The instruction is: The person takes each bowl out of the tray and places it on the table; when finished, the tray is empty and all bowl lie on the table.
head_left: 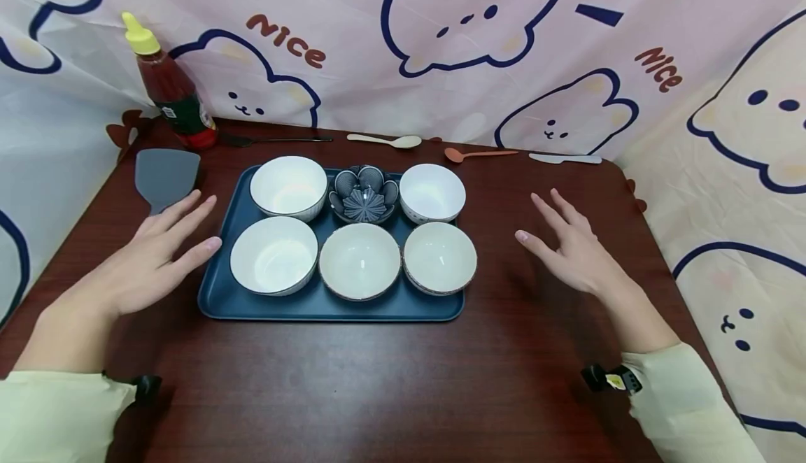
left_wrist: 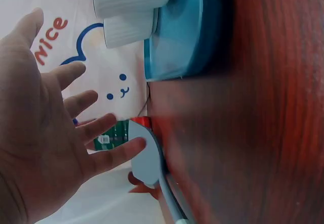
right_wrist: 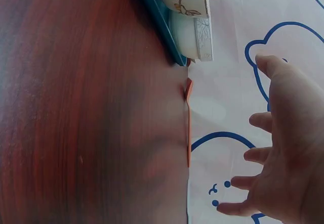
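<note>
Blue tray with 6 ceramic bowls looks heavy and fragile, so you grip both short rims; your left hand and right hand hover spread and empty beside it.

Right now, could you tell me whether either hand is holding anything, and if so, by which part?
Nothing is held. The left hand and right hand are open, fingers spread, either side of the blue tray of bowls.

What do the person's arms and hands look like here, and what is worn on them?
Both hands are bare: left hand, right hand, with no gloves or rings in view. Each arm has a pale yellow-green long sleeve ending at the wrist. A small black device with a white-and-yellow tag sits at the right cuff, and a similar black piece at the left cuff.
</note>
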{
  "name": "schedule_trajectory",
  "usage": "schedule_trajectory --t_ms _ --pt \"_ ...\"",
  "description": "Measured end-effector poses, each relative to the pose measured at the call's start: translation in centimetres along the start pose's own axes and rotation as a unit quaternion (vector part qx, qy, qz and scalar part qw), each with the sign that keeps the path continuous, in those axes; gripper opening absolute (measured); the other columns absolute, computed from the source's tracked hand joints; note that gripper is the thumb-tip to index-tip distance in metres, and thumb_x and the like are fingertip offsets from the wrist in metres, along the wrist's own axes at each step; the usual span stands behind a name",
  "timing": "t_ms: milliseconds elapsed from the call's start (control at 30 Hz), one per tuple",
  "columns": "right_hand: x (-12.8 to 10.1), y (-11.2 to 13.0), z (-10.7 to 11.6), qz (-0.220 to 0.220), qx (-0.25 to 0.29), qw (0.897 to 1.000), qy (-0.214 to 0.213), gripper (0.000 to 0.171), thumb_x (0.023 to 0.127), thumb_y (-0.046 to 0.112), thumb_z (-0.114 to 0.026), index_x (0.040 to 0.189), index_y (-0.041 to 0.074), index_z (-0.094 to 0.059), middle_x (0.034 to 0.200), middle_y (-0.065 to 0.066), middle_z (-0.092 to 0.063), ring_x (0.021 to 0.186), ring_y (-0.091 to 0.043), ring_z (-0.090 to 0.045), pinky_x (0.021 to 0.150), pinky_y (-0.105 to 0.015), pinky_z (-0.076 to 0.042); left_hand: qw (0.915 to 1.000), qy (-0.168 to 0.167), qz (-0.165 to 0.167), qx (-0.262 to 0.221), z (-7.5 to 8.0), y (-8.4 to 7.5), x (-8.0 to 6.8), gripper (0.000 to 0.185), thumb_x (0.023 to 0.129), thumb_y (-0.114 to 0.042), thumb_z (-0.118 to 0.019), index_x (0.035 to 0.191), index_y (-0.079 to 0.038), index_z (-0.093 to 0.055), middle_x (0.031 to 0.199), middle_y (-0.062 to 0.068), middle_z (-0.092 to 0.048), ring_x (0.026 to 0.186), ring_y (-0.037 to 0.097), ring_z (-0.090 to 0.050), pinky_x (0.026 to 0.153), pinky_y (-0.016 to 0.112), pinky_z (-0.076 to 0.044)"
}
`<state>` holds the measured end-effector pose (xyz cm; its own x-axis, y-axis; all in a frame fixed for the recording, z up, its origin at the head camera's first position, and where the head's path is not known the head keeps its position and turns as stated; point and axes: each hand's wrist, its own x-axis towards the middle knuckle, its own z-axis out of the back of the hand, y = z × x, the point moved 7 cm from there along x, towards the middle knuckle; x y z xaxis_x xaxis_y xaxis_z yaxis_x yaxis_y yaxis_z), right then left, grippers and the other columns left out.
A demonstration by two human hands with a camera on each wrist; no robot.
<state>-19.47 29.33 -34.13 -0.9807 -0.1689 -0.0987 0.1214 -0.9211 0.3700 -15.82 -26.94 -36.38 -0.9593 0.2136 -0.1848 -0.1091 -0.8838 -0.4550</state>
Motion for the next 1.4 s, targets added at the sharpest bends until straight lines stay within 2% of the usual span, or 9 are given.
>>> schedule_trajectory --t_ms 333,433,533,633,767,867,1100,1267,1400 --pt "1.9 0.7 -1.2 0.03 0.053 0.998 -0.005 0.075 0.096 0.057 -0.055 0.159 0.029 -0.025 0.165 -0.013 -0.022 0.145 -0.04 -0.035 0.107 -0.065 -0.037 0.997 -0.022 -0.013 -0.073 -0.9 1.8 -0.3 0.062 0.106 -0.039 -0.038 0.162 -0.023 -0.014 0.165 0.023 -0.008 0.147 0.054 -0.01 0.098 0.083 -0.019" --pt "2.5 0.9 -1.6 0.033 0.083 0.996 -0.008 0.072 0.096 0.055 -0.057 0.158 0.031 -0.029 0.163 -0.011 -0.028 0.134 -0.034 -0.05 0.102 -0.058 -0.046 0.9961 -0.02 -0.006 -0.085 -1.2 2.2 -0.4 0.061 0.107 -0.04 -0.037 0.162 -0.026 -0.013 0.163 0.025 -0.013 0.14 0.054 -0.024 0.096 0.074 -0.038" --pt "3.1 1.1 -1.9 0.026 0.115 0.993 -0.008 0.069 0.096 0.054 -0.059 0.156 0.035 -0.032 0.16 -0.008 -0.036 0.12 -0.029 -0.061 0.097 -0.053 -0.051 0.9952 -0.018 -0.004 -0.096 -1.7 2.4 -0.3 0.061 0.107 -0.039 -0.038 0.162 -0.026 -0.013 0.16 0.028 -0.018 0.12 0.046 -0.045 0.075 0.049 -0.058" --pt "3.7 1.3 -2.3 0.018 0.151 0.988 -0.004 0.066 0.095 0.053 -0.061 0.154 0.036 -0.036 0.15 -0.009 -0.049 0.109 -0.028 -0.066 0.09 -0.047 -0.054 0.9944 -0.023 -0.017 -0.101 -2.2 2.5 -0.2 0.06 0.107 -0.036 -0.042 0.16 -0.019 -0.022 0.157 0.029 -0.024 0.1 0.021 -0.055 0.059 0.027 -0.054" --pt "4.7 1.6 -3.0 0.015 0.216 0.976 0.012 0.063 0.096 0.048 -0.063 0.153 0.032 -0.04 0.147 -0.009 -0.053 0.102 -0.029 -0.071 0.085 -0.035 -0.056 0.9928 -0.043 -0.03 -0.108 -2.8 2.7 -0.2 0.056 0.106 -0.032 -0.047 0.156 -0.011 -0.034 0.154 0.028 -0.03 0.082 -0.002 -0.048 0.056 0.024 -0.05" --pt "5.5 1.8 -3.7 0.012 0.264 0.964 0.029 0.064 0.096 0.045 -0.064 0.153 0.03 -0.04 0.154 -0.008 -0.045 0.105 -0.028 -0.071 0.088 -0.031 -0.057 0.9906 -0.056 -0.03 -0.121 -3.2 2.9 -0.2 0.055 0.105 -0.03 -0.05 0.155 -0.011 -0.036 0.154 0.028 -0.031 0.077 -0.001 -0.049 0.055 0.025 -0.049" --pt "6.6 2.7 -4.7 0.012 0.327 0.944 0.044 0.066 0.096 0.039 -0.066 0.154 0.022 -0.04 0.153 -0.009 -0.045 0.103 -0.025 -0.072 0.086 -0.033 -0.058 0.9842 -0.078 -0.046 -0.152 -3.6 3.2 0.1 0.057 0.101 -0.021 -0.06 0.152 -0.006 -0.04 0.152 0.027 -0.036 0.081 -0.012 -0.052 0.059 0.019 -0.052" --pt "7.0 3.3 -5.2 0.021 0.352 0.935 0.051 0.064 0.096 0.035 -0.067 0.153 0.021 -0.04 0.152 -0.009 -0.046 0.1 -0.023 -0.073 0.085 -0.032 -0.058 0.9826 -0.1 -0.061 -0.144 -3.6 3.5 0.1 0.053 0.098 -0.017 -0.065 0.146 -0.002 -0.049 0.151 0.025 -0.04 0.083 -0.017 -0.05 0.061 0.012 -0.049" --pt "7.3 3.6 -5.8 0.03 0.371 0.926 0.064 0.065 0.098 0.03 -0.065 0.155 0.018 -0.038 0.151 -0.01 -0.047 0.097 -0.019 -0.073 0.085 -0.03 -0.058 0.9855 -0.094 -0.058 -0.129 -3.9 3.9 0.0 0.05 0.097 -0.019 -0.066 0.143 -0.005 -0.054 0.147 0.023 -0.045 0.084 -0.014 -0.049 0.065 0.008 -0.043"
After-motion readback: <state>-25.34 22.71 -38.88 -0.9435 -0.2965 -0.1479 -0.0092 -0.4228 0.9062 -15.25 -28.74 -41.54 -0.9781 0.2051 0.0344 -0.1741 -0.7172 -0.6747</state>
